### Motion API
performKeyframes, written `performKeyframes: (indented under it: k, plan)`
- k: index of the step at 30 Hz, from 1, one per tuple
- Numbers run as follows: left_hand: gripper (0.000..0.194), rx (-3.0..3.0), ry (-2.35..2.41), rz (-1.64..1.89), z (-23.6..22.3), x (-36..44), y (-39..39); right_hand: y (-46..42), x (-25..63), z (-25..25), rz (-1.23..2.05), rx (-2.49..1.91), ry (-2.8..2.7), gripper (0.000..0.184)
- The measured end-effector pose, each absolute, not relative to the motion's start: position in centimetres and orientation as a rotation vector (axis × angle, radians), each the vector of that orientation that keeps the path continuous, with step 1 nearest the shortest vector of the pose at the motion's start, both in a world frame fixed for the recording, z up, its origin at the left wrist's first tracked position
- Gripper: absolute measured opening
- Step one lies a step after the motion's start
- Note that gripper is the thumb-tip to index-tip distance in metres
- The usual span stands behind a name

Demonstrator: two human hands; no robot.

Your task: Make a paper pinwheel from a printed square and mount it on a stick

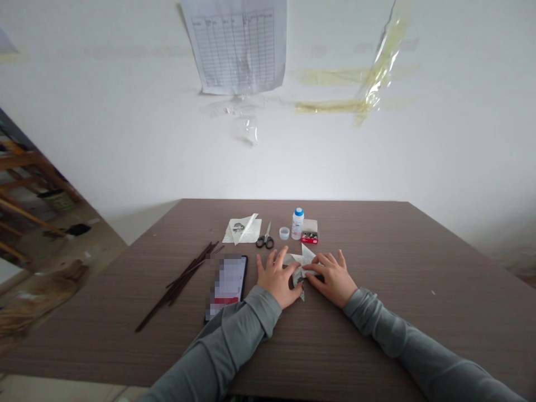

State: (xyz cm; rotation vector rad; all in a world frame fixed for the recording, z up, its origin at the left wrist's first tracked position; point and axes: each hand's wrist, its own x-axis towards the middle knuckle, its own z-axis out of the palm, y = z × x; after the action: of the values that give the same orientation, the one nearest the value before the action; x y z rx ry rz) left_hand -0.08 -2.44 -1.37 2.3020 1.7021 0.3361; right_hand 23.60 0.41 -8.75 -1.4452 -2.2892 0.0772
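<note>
A white printed paper sheet [307, 258], creased into a pointed, multi-layered shape, is being held btwn both hands on the brown wood-grain worktop [377, 251], just in front of the smaller items. The left hand [276, 277] is being pressed palm-down against the sheet's left side w/ fingers spread, and the right hand [330, 277] is being laid over its right side w/ fingers angled inward. The left grip is being kept open, pressing rather than closing; whether an edge is being pinched under the right thumb can't be told, so the right grip is left uncertain. Several folds are being shown as done, w/ paper points sticking out above and below the hands, though inner layers are being hidden by the fingers. Nothing else is being handled: a second folded white paper sheet [242, 230], black-handled steel scissors [264, 240], a white plastic bottle w/ blue cap [297, 226], a small clear round lid [284, 233] and a small red-and-white box of metal fasteners [309, 231] are being left at the far side, while a loose bunch of thin dark-brown sticks [180, 285] and a black smartphone w/ blurred screen [226, 287] are being left to the left.
</note>
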Motion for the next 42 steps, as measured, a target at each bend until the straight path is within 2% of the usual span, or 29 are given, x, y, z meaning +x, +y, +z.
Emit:
performKeyframes:
  k: [15, 29, 35, 42]
  plan:
    - [0.059, 2.291, 1.704, 0.313, -1.8, -0.3, -1.8, 0.4, 23.8, -9.1, 0.067, -1.437, -2.255, 0.037]
    - [0.058, 2.318, 1.741, 0.399, -2.6, -0.4, -2.1, 0.1, 22.6, -7.6, 0.017, -1.465, -2.287, 0.031]
    - [0.056, 2.334, 1.752, 0.383, -3.0, -0.5, -2.0, 0.3, 23.4, -8.7, 0.053, -1.403, -2.240, 0.039]
    - [0.060, 2.317, 1.778, 0.438, -3.0, -0.5, -2.0, 0.3, 23.4, -8.6, 0.041, -1.396, -2.241, 0.039]
